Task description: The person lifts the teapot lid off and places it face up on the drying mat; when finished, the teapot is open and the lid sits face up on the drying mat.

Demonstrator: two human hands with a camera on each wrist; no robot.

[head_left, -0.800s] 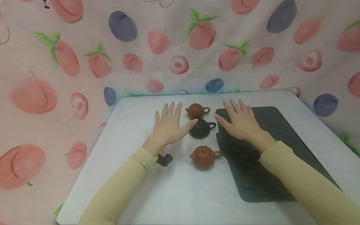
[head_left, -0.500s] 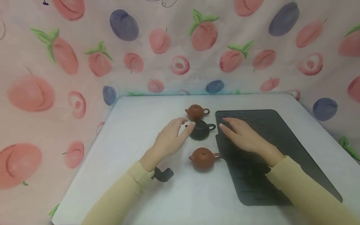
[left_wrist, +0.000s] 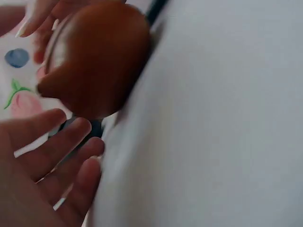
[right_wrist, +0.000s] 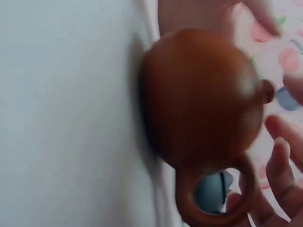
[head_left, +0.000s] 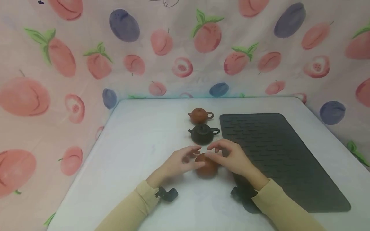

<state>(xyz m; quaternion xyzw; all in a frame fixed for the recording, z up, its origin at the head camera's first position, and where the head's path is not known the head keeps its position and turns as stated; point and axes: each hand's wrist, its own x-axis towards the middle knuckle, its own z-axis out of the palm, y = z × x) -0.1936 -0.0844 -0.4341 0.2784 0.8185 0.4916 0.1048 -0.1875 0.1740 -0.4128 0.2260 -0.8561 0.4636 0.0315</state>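
The nearest teapot [head_left: 206, 170], reddish-brown clay with a round body, sits on the white table between both hands. My left hand [head_left: 180, 163] is at its spout side, fingers loosely bent; in the left wrist view the fingertips are just short of the spout [left_wrist: 51, 86]. From the other side my right hand [head_left: 233, 158] reaches over the top, its thumb overlapping the lid area in the head view. The right wrist view shows the lid knob [right_wrist: 268, 91] and the loop handle [right_wrist: 183, 198], with the right fingers spread beside them. Neither hand grips the teapot.
Behind the hands stand a black teapot [head_left: 202, 136] and, farther back, a smaller brown teapot [head_left: 198, 116]. A dark ribbed mat [head_left: 277, 160] covers the right part of the table. Fruit-print cloth [head_left: 162, 73] hangs at the back and sides.
Both hands have come down and back toward the person, from beside the black teapot to the nearest brown one. Their outspread fingers have bent. The teapots stay where they were.
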